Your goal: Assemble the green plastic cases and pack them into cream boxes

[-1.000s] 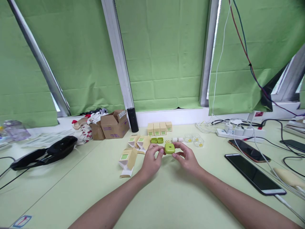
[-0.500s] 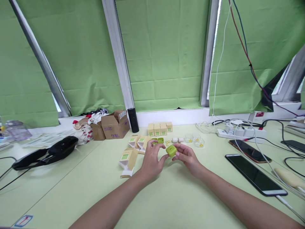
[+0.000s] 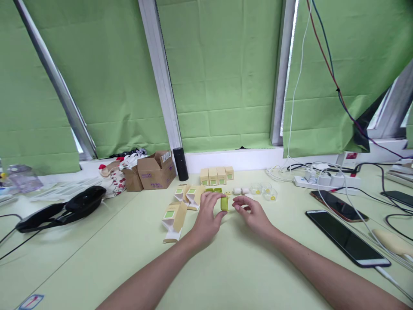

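Turned edge-on since the earlier frame, the lime-green rounded case [image 3: 224, 204] now shows me a narrow side, and my right fingertips have come away from it. I take that case as my landmark. Well to its left on the surface [image 3: 226, 275] lies a black padded strap-like item [image 3: 61, 209]; less far left and behind it stand a brown cardboard box [image 3: 157, 173] and a black cylinder [image 3: 180, 164]. Left of the case and nearer to it is an opened small carton [image 3: 174, 217]. My left hand [image 3: 206, 217], just left of the case, pinches it, thumb below and fingers above. Behind the case are a row of small cartons [image 3: 213, 175] and an open green case [image 3: 218, 189]. My right hand [image 3: 253, 215], just right of the case, curls loosely with fingertips parted. Behind and right of the case sit white cylinders [image 3: 241, 190] and clear round tubs [image 3: 270, 195]; far right lies a white-framed phone [image 3: 348, 239]. I'd judge a light pinch on opposite edges best, with the right fingertips close enough to steady any turn.
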The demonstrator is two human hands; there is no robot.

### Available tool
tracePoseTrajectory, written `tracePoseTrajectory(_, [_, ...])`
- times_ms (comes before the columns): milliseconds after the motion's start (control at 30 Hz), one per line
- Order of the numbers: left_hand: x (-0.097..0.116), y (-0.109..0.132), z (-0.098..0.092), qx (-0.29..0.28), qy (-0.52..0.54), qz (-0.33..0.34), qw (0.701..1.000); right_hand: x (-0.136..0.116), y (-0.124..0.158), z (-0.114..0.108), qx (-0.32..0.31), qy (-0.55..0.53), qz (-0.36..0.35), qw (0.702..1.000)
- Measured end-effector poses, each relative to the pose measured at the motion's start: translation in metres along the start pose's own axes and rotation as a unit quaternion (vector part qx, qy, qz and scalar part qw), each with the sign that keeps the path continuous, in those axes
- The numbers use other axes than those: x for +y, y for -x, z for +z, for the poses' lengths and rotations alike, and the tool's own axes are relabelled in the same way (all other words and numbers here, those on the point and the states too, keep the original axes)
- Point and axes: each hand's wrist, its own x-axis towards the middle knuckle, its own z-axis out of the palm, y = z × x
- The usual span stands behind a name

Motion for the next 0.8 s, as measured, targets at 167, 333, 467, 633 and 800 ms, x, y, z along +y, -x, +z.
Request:
tracePoseTrajectory(167, [-0.023, -0.008, 0.003, 0.084, 0.078, -0.107, 0.988, 0.003, -0.014, -0.003, -0.064, 0.325, -0.110, 0.937])
tracePoseTrajectory(333, [-0.035, -0.012, 0.004, 0.067, 0.147, -0.144, 0.976, -0.005, -0.036, 0.007, -0.151, 0.477, -0.140, 0.855])
tracePoseTrajectory(467, [-0.037, -0.011, 0.006, 0.064, 0.171, -0.148, 0.972, -0.005, -0.046, 0.013, -0.174, 0.493, -0.128, 0.843])
tracePoseTrajectory(633, [-0.035, -0.010, 0.007, 0.065, 0.179, -0.145, 0.971, -0.003, -0.046, 0.015, -0.166, 0.491, -0.136, 0.844])
tracePoseTrajectory(800, [-0.029, -0.011, 0.004, 0.085, 0.192, -0.147, 0.967, -0.007, -0.042, 0.013, -0.135, 0.484, -0.145, 0.852])
